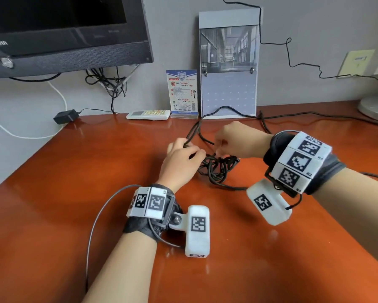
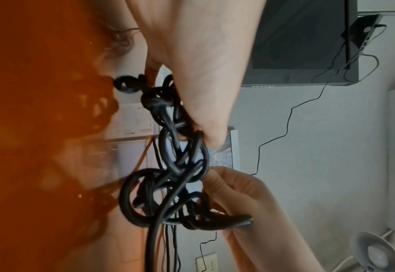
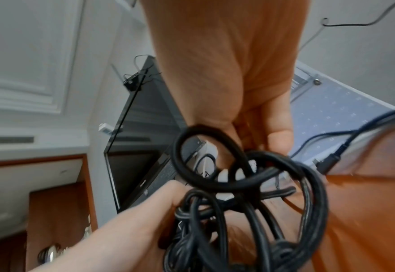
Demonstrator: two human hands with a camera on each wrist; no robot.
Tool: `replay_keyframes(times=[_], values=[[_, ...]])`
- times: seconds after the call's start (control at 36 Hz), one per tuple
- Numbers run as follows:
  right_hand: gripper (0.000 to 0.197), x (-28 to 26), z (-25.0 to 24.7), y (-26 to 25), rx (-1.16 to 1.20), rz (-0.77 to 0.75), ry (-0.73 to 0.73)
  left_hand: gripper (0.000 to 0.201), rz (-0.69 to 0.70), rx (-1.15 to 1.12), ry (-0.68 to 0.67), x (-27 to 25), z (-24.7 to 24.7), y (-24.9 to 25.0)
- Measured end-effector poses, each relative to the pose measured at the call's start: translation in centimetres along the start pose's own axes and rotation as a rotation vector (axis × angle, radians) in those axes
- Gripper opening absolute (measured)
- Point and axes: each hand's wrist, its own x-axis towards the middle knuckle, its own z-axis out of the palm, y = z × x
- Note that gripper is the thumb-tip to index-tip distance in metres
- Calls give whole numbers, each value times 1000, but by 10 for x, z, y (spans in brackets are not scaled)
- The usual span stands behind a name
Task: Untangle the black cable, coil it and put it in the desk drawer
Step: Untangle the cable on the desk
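Observation:
The black cable (image 1: 217,169) lies in a knotted tangle on the middle of the orange-brown desk (image 1: 63,204), with strands running back toward the wall. My left hand (image 1: 195,153) grips loops on the tangle's left side. My right hand (image 1: 218,149) pinches a strand at its top. In the left wrist view the tangle (image 2: 175,165) hangs between my left hand's fingers (image 2: 206,125) and my right hand (image 2: 233,191). In the right wrist view a loop of the cable (image 3: 250,185) sits under my right hand (image 3: 261,139), and my left hand (image 3: 150,208) holds the bundle from the left.
A monitor (image 1: 63,36) stands at the back left with a black adapter (image 1: 65,116) below it. A remote (image 1: 148,114), a card stand (image 1: 182,92) and a calendar (image 1: 228,62) line the wall. A lamp base (image 1: 376,108) is at the far right. A drawer knob (image 3: 50,254) shows below the desk.

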Motion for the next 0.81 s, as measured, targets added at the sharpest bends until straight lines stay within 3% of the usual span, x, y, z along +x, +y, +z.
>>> replay_keyframes(times=[0.17,0.25,0.31,0.39,0.44,0.5,0.56,0.61,0.64,0.72,0.81], values=[[28,6,13,18,267,241,314,41,-156,-130,-46,-3,-4,8],[29,5,14,19,326,283,326,43,-176,-162,-56,-4,-4,11],[12,3,12,15,241,204,247,42,-173,-133,-67,-4,-4,10],[48,-5,5,8,113,-80,118,43,-160,-85,-83,-5,-3,8],[50,-10,-1,2,3,-231,21,44,-153,-75,-88,-5,-3,7],[40,-12,-5,-5,-297,-290,8,42,-148,-62,-97,-5,-3,7],[24,-14,-9,-15,-660,-331,112,40,-152,-69,-95,-6,-3,8],[16,-17,-13,-24,-820,-275,156,40,-158,-88,-85,-6,-5,9],[22,-18,-17,-26,-818,-208,169,41,-163,-101,-89,-6,-5,9],[28,-16,-30,-16,-660,38,215,42,-181,-157,-94,-6,-7,10],[28,-13,-36,0,-594,186,211,41,-187,-174,-90,-7,-8,11]])
